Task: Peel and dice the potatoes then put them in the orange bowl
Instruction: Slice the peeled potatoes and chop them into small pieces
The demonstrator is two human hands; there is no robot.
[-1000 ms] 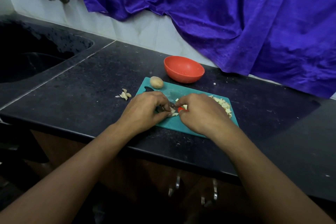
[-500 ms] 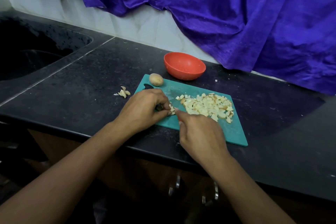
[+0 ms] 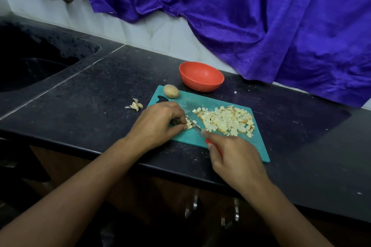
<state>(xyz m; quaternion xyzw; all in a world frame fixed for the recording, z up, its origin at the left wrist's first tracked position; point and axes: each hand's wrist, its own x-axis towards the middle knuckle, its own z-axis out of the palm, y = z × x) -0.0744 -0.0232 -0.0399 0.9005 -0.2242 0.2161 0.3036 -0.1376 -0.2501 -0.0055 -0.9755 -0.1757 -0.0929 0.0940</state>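
Centre of the frame: left hand [image 3: 158,124] knuckles-up on the teal cutting board [image 3: 259,146], fingers curled in, pinching a small strip of peeled potato [image 3: 188,125] against the board. Just right of it, right hand [image 3: 234,158] wrapped round the red handle of a knife [image 3: 197,129], forefinger stretched along the back of the blade. Blade slanting up-left, its tip at the strip beside the left fingertips (edge down in the piece or only touching it: cannot tell).

Right of the blade, across the board's middle and right part, a loose heap of diced potato [image 3: 228,121], pale cubes, some with brownish sides. At the board's upper left corner, one whole unpeeled potato [image 3: 170,91], next to the dark handle slot. Above the board, close to its top edge but apart from it, the orange bowl [image 3: 201,76], upright, on the black countertop [image 3: 100,96].

Left of the board, a small clump of potato peelings [image 3: 135,104]. Far left, a dark sink [image 3: 30,66] sunk in the counter. Across the top and right of the frame, purple cloth [image 3: 261,26] hanging over the pale wall tiles.
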